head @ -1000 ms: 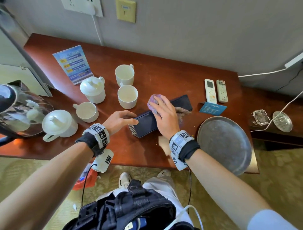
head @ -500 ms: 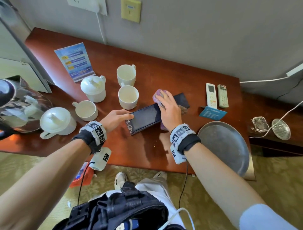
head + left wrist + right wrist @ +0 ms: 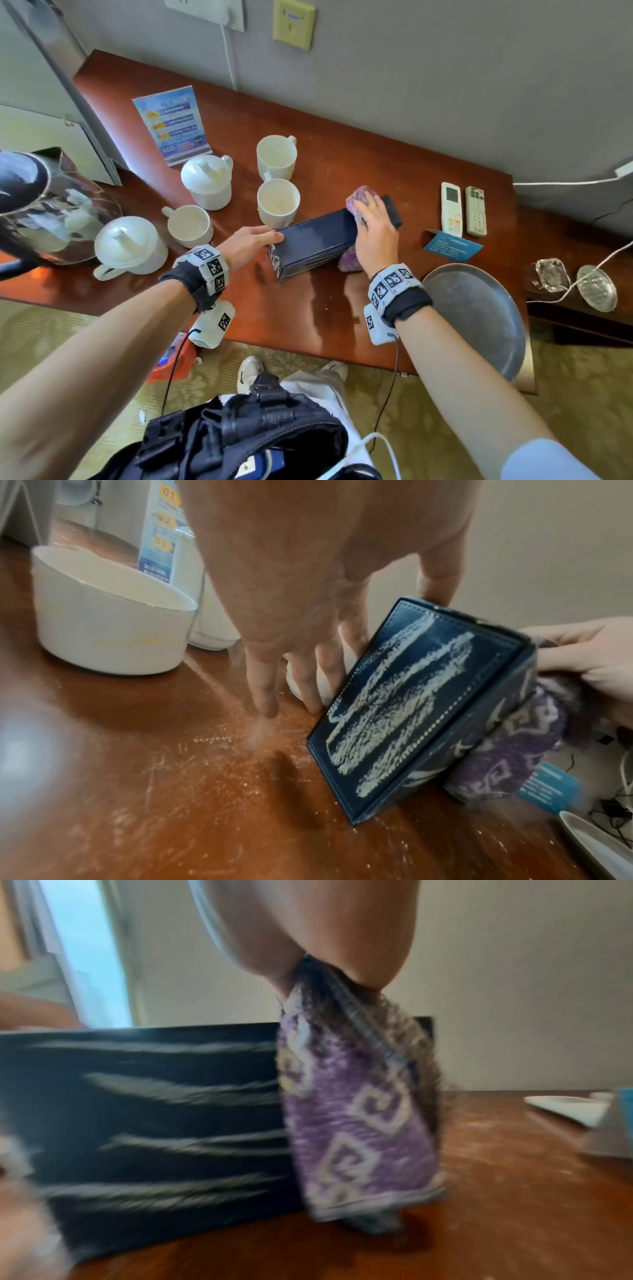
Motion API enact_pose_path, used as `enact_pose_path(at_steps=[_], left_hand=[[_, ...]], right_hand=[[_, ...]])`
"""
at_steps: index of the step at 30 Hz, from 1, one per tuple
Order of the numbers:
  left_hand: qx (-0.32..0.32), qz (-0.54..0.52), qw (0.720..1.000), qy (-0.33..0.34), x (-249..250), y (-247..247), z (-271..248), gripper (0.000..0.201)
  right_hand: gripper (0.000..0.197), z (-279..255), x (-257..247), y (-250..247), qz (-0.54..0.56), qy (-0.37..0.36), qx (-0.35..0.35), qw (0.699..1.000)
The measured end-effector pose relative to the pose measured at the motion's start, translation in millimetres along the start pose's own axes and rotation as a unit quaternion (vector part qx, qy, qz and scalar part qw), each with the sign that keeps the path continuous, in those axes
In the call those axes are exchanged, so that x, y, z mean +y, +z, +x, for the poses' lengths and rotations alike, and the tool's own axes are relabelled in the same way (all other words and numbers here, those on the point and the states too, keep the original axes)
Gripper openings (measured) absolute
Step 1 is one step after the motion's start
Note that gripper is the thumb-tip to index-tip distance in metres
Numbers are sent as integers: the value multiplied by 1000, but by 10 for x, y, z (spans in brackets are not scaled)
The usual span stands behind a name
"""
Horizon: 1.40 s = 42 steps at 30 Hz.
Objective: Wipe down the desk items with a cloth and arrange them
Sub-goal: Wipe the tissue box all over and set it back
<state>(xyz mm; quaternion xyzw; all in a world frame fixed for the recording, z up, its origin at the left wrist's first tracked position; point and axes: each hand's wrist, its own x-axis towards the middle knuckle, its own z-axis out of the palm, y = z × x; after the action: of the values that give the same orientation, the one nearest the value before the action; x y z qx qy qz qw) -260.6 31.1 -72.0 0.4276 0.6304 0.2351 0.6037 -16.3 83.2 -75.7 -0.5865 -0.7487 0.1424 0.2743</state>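
A dark blue box (image 3: 315, 236) with white streaks stands on its long side at the middle of the wooden desk (image 3: 308, 315). My left hand (image 3: 250, 240) steadies its left end, fingers straight against it (image 3: 301, 615). My right hand (image 3: 373, 233) grips a purple patterned cloth (image 3: 349, 262) and presses it over the box's right end. In the right wrist view the cloth (image 3: 359, 1123) hangs from my palm down the box's near face (image 3: 154, 1110). The left wrist view shows the box's end face (image 3: 404, 704) tilted, with the cloth (image 3: 507, 753) bunched behind it.
Three white cups (image 3: 278, 202) and two lidded white pots (image 3: 205, 178) stand left of the box, a glass kettle (image 3: 44, 205) at the far left. Behind are a blue sign (image 3: 171, 123) and two remotes (image 3: 451, 207). A blue card (image 3: 452, 245) and round metal tray (image 3: 479, 315) lie right.
The box has been turned between my hands. My right hand has slid the cloth along it toward the right end. My left hand stays at the left end.
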Motion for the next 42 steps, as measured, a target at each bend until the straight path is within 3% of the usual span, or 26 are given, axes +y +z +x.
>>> enact_pose_path(at_steps=[3,7,9,12,16,18,21,24,26,31,34,37,42], left_hand=[[2,-3,1000,-6,22,10,1,17],[8,-10,1000,-15,26,10,21,12],[12,-29,999,-16,30,23,31,11],[16,-42,999,-8,41,58,7,11],[16,-51,999,-7,44,74,-13,11],[16,-48,999,-9,49,75,-25,13],[14,-36,999,-10,56,66,-16,13],[18,-17,1000,-9,134,55,-106,14],[20,27,999,22,129,0,-136,23],[-28,141,988,55,57,-118,-297,76],[-33,188,980,59,17,-39,-323,83],[8,203,976,82,-47,44,-327,94],[42,215,971,97,-139,67,-279,79]], right_hand=[[39,-318,-362,250,22,-111,-20,993],[54,-443,-389,152,21,-158,-70,985],[59,-275,-98,-5,9,-95,-73,993],[46,17,353,-240,-12,42,-31,999],[31,113,436,-261,3,90,27,996],[30,20,294,-149,-14,57,29,998],[30,-303,-46,120,-21,-65,13,998],[30,-527,-325,231,-3,-134,-15,991],[29,-500,-311,169,-13,-157,-25,987],[48,-382,-240,109,-27,-156,-113,981],[50,-405,-349,218,-24,-153,-117,981],[41,-518,-478,345,6,-204,-112,973],[46,-599,-496,336,15,-274,-122,954]])
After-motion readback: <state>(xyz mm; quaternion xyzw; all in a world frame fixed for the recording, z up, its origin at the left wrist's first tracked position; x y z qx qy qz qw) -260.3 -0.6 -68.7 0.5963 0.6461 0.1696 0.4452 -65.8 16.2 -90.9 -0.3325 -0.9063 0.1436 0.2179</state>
